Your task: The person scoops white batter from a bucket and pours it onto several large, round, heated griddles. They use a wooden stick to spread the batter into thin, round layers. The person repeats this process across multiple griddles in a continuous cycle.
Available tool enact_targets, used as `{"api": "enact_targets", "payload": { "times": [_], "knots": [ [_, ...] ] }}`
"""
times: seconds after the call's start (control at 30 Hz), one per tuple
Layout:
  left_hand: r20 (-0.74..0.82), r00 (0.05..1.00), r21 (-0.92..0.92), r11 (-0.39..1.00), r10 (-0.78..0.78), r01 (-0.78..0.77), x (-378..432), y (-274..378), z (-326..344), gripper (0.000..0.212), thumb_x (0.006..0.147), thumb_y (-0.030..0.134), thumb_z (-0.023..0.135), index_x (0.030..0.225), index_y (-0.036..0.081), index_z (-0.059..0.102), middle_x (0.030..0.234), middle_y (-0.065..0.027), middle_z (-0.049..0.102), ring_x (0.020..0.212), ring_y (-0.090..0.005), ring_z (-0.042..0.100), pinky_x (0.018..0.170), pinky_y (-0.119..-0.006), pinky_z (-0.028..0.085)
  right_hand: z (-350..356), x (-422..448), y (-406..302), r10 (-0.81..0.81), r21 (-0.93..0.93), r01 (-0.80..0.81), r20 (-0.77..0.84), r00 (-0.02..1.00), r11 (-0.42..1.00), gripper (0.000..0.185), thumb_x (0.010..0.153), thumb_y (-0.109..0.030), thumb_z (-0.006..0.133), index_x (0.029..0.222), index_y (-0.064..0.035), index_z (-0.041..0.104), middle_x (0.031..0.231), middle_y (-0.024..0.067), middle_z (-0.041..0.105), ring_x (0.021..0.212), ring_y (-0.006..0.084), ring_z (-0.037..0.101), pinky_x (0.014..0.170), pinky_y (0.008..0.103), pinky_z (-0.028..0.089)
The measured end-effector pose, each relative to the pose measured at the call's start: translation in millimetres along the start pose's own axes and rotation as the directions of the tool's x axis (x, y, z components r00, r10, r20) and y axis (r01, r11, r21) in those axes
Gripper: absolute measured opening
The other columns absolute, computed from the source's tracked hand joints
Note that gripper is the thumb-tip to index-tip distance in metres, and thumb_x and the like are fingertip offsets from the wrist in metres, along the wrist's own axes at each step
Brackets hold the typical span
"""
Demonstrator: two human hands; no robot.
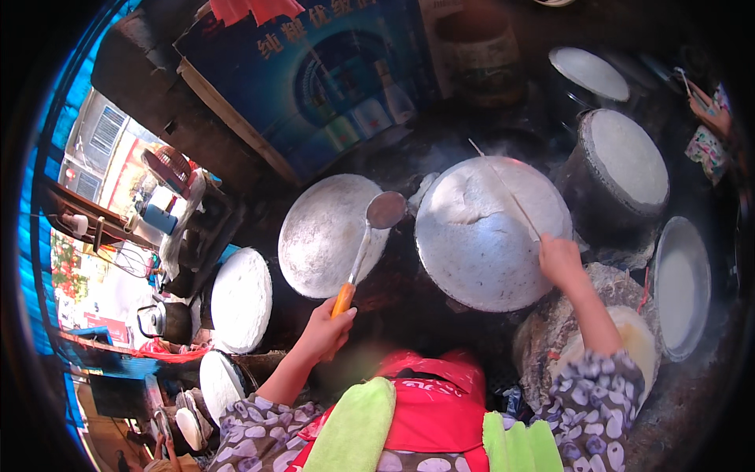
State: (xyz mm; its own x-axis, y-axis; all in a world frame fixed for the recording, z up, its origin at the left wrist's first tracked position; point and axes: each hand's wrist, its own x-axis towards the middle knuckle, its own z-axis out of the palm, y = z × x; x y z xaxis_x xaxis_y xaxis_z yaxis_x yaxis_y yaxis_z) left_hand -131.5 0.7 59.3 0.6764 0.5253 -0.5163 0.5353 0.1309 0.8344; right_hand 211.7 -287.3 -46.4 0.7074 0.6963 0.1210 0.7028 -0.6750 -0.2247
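My left hand (328,330) is closed round the orange handle of a metal ladle (386,210), whose round bowl hangs over the right edge of a round, flat metal pan (327,236). At the right rim of a larger round metal plate (489,259), my right hand (560,259) grips a thin stick (507,187) that slants up and left across it. A thin whitish sheet (460,192) lies wrinkled and partly folded on the upper part of that plate, near the stick. Whether the stick touches the sheet, I cannot tell.
At right stand a dark pot with a white round top (628,159) and a metal basin (684,289). White round trays (240,301) and a kettle (171,321) are at left. Another person's hand (711,112) shows at upper right. Steam drifts around the large plate.
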Motion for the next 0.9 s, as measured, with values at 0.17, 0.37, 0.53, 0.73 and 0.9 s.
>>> {"api": "enact_targets", "payload": {
  "times": [0.17, 0.37, 0.53, 0.73, 0.9],
  "knots": [
    [-0.012, 1.000, -0.011, 1.000, 0.016, -0.016, 8, -1, 4, 0.040, 0.090, 0.019, 0.058, 0.125, 0.006, 0.044, 0.064, 0.0023, 0.043, 0.044, -0.0072, 0.041, 0.040, -0.021, 0.034, -8, 17, -13, -0.201, 0.027, 0.199, 0.116, 0.973, 0.980, 0.010, 0.078, -0.009, 0.051, 0.081, -0.0014, 0.057, 0.070, 0.0197, 0.063, 0.070, 0.0389, 0.062, 0.067, 0.0459, 0.050],
    [0.050, 0.993, 0.129, 0.985, 0.105, -0.111, 19, 0, -4, 0.042, 0.090, 0.020, 0.056, 0.127, 0.005, 0.043, 0.061, 0.0025, 0.043, 0.044, -0.0070, 0.042, 0.040, -0.022, 0.034, -24, -63, -29, -0.291, 0.063, 0.284, 0.225, 0.930, 0.957, 0.008, 0.079, -0.011, 0.053, 0.077, -0.0041, 0.054, 0.066, 0.0176, 0.061, 0.065, 0.0372, 0.062, 0.062, 0.0452, 0.049],
    [0.080, 0.980, 0.550, 0.812, 0.183, -0.197, 16, -25, -5, 0.057, 0.087, 0.026, 0.060, 0.135, 0.004, 0.037, 0.072, -0.0109, 0.060, 0.058, -0.0196, 0.059, 0.057, -0.034, 0.048, -33, -137, -36, -0.151, 0.038, 0.146, 0.263, 0.953, 0.989, 0.009, 0.082, -0.014, 0.053, 0.078, -0.0056, 0.052, 0.068, 0.0170, 0.061, 0.062, 0.0381, 0.060, 0.059, 0.0464, 0.048],
    [0.288, 0.945, 0.666, 0.676, 0.157, -0.315, -23, -42, 3, 0.055, 0.088, 0.024, 0.059, 0.136, 0.008, 0.036, 0.095, -0.0248, 0.062, 0.091, -0.0413, 0.061, 0.078, -0.039, 0.048, 12, -268, -62, 0.161, 0.124, -0.163, 0.032, 0.986, 0.979, 0.016, 0.087, -0.019, 0.051, 0.095, -0.0072, 0.059, 0.077, 0.0195, 0.062, 0.064, 0.0396, 0.060, 0.060, 0.0472, 0.048],
    [0.346, 0.770, 0.489, 0.598, 0.535, -0.635, -17, -57, -25, 0.055, 0.089, 0.023, 0.057, 0.136, 0.010, 0.033, 0.091, -0.0259, 0.061, 0.086, -0.0412, 0.061, 0.075, -0.042, 0.048, 48, -241, -158, 0.330, 0.468, -0.235, -0.130, 0.935, 0.852, 0.027, 0.092, -0.023, 0.046, 0.107, -0.0037, 0.060, 0.087, 0.0215, 0.063, 0.075, 0.0425, 0.060, 0.064, 0.0495, 0.047]
  ]
}}
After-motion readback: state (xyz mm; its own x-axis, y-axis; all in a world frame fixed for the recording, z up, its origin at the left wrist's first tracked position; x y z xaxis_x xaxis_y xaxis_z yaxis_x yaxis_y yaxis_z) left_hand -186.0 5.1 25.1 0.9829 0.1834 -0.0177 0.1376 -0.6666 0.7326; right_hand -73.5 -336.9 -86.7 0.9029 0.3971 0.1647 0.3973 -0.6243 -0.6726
